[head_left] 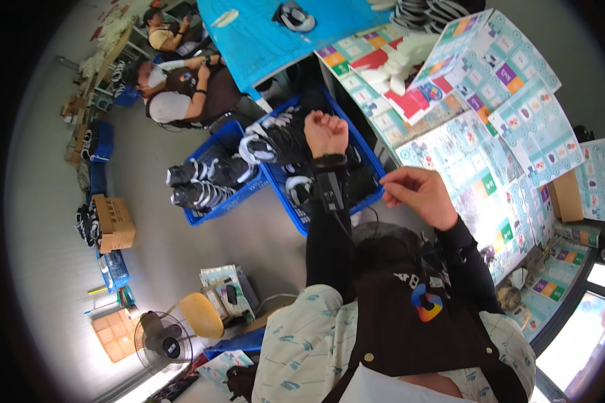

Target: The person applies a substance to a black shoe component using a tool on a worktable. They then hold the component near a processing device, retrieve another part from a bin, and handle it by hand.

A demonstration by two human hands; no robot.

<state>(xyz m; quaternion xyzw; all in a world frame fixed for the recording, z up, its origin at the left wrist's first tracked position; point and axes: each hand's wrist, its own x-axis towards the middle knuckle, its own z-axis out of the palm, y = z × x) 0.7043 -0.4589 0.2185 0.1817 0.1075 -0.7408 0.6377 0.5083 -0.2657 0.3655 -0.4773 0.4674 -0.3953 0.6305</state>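
My left hand reaches over the blue plastic crate with its fingers curled in. What the fingers hold, if anything, is hidden. Just left of it, a black and white sneaker lies at the crate's edge, its white sole showing. More dark shoes sit inside this crate, among them one with a white part. Beyond the crate's right rim my right hand is raised, thumb and forefinger pinched together. Anything between those fingertips is too small to make out.
A second blue crate with laced black shoes stands left. On the right, a table covered with printed sheets bears white gloves. Ahead is a blue-covered table. Two people sit far left; a fan and stool stand behind.
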